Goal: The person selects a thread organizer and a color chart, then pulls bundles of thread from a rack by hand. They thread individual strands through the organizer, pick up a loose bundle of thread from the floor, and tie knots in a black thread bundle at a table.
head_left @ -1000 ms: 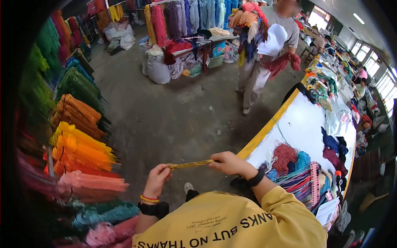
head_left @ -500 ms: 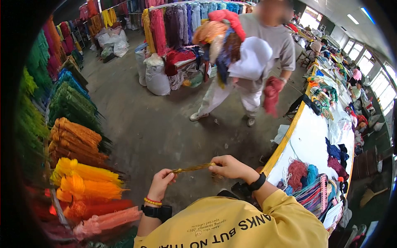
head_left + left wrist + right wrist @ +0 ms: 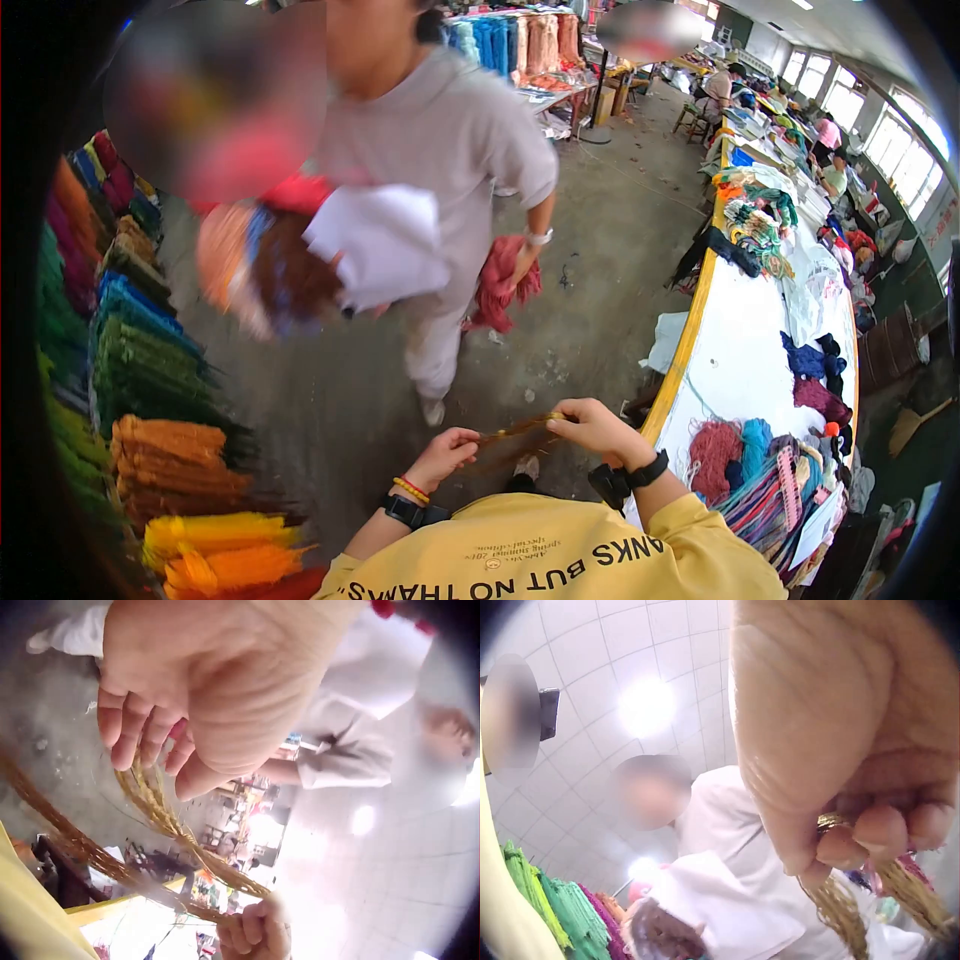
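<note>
A skein of golden-brown thread stretches between my two hands in the head view. My left hand holds one end; in the left wrist view the skein loops behind the curled fingers. At the other end, my right hand pinches the thread between thumb and fingers. The right wrist view shows the strands coming out below that grip, with a second bundle hanging beside them. Another part of the skein sags apart from the looped part in the left wrist view.
A person carrying colourful yarn and white paper stands close in front. Racks of dyed skeins line the left side. Along the right runs a white table with a yellow edge, bearing yarn piles.
The other person has walked much nearer and across to the left of the view. The head view has turned rightward. Both hands keep hold of the thread skein, which sags more below them.
</note>
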Tool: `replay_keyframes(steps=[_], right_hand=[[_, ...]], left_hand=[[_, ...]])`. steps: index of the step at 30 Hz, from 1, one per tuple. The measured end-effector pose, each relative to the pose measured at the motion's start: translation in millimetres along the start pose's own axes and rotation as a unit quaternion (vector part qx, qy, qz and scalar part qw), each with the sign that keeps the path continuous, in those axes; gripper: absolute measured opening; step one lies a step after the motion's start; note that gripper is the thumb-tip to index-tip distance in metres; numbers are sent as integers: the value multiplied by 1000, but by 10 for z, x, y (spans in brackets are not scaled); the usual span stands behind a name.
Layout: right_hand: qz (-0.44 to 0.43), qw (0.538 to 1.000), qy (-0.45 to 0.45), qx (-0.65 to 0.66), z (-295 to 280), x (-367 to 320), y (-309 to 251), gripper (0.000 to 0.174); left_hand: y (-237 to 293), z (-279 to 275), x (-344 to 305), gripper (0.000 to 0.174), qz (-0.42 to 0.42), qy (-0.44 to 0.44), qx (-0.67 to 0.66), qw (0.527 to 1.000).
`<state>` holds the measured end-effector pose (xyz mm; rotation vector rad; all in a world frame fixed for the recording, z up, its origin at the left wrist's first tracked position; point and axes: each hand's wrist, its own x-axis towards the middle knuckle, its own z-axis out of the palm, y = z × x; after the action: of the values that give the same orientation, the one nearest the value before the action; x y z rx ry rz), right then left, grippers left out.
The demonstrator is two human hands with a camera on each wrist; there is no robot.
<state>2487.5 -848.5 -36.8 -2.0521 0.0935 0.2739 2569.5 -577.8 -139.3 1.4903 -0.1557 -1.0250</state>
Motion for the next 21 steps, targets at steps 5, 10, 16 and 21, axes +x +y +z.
replay_keyframes(steps=[5, 10, 16, 21], right_hand=[[55, 996, 59, 36, -783, 385, 253, 22], [-3, 998, 60, -8, -1237, 1099, 320, 21], [12, 996, 4, 84, -1532, 2239, 424, 21], [6, 1000, -13, 14, -1842, 3499, 242, 20]], left_hand=[[638, 430, 1030, 44, 55, -35, 74, 995], [1024, 412, 1763, 35, -29, -102, 63, 992], [1410, 40, 2621, 26, -42, -93, -10, 995], [1923, -768, 3419, 22, 5, 6, -125, 992]])
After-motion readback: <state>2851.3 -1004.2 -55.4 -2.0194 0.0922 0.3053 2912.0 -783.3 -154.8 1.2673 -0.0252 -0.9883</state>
